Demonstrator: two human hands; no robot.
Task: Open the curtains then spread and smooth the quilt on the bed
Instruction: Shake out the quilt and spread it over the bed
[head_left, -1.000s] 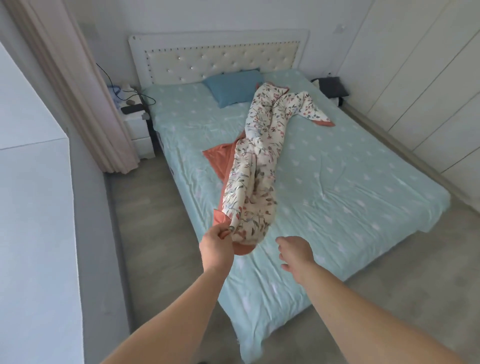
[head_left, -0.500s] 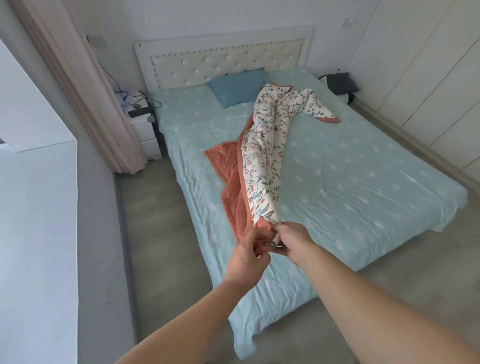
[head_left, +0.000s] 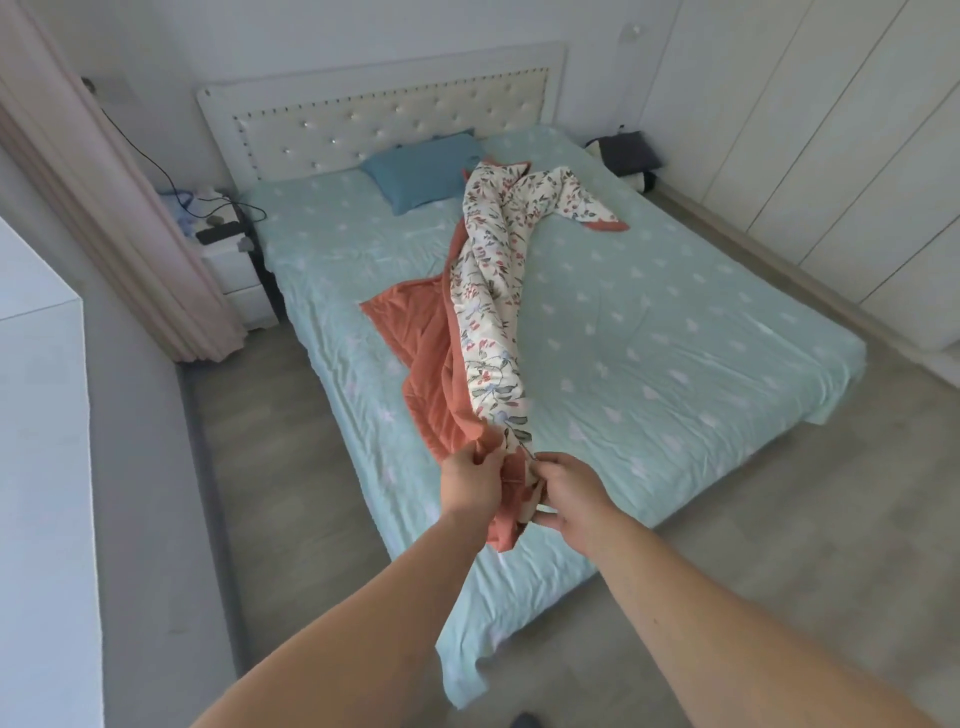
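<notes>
Both hands meet at the near end of the quilt (head_left: 491, 332), just above the bed (head_left: 675, 332) at its foot-side edge. L hand (head_left: 471, 480) pinches the rust-orange backing w/ thumb & fingers curled round the cloth; R hand (head_left: 570, 496) grips the floral side just beside it, fingers curled under a fold, the two hands nearly touching w/ fabric between. Quilt is bunched into a long twisted rope running up the bed from the hands toward the headboard (head_left: 384, 124), floral face up on most of it, orange underside spilling out on the bed's window side as a flat triangle. Far end splits into two lobes near the blue pillow (head_left: 421, 174), one lobe touching it, the other ending in an orange corner toward the wardrobe side. Near end hangs lifted off the mint sheet, a flap drooping below the hands. Curtain (head_left: 104, 228) is gathered in a narrow bunch beside the bed's head-left corner, next to a white nightstand (head_left: 234, 270) w/ cables & small items on top. Wardrobe doors (head_left: 831, 145) line the wall on the bed's far side; a dark item sits on the floor by the headboard there, can't tell what.
</notes>
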